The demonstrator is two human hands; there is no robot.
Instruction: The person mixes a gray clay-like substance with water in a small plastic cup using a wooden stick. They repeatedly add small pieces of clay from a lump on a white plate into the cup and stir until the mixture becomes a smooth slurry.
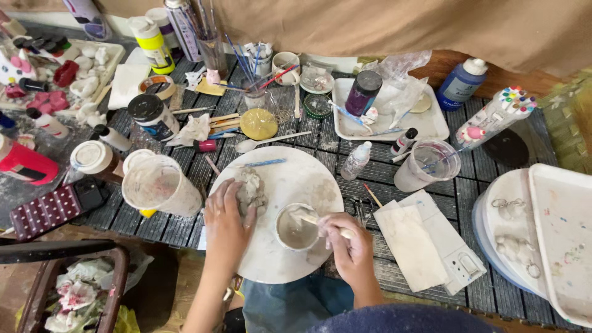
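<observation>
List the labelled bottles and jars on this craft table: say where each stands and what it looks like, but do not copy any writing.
Yellow bottle: back left, white cap, upright.
Blue bottle: back right, white cap.
Dark purple jar: on the white tray, black lid.
Black-lidded jar: left of centre, white and blue label.
Small clear bottle: beside the round white board.

Craft workshop: cluttered table (431,185), paint bottles (152,43), brushes (209,24), clay (250,188).

Soft, even daylight, faint shadows, sharp centre, wide-angle bending at edges.
</observation>
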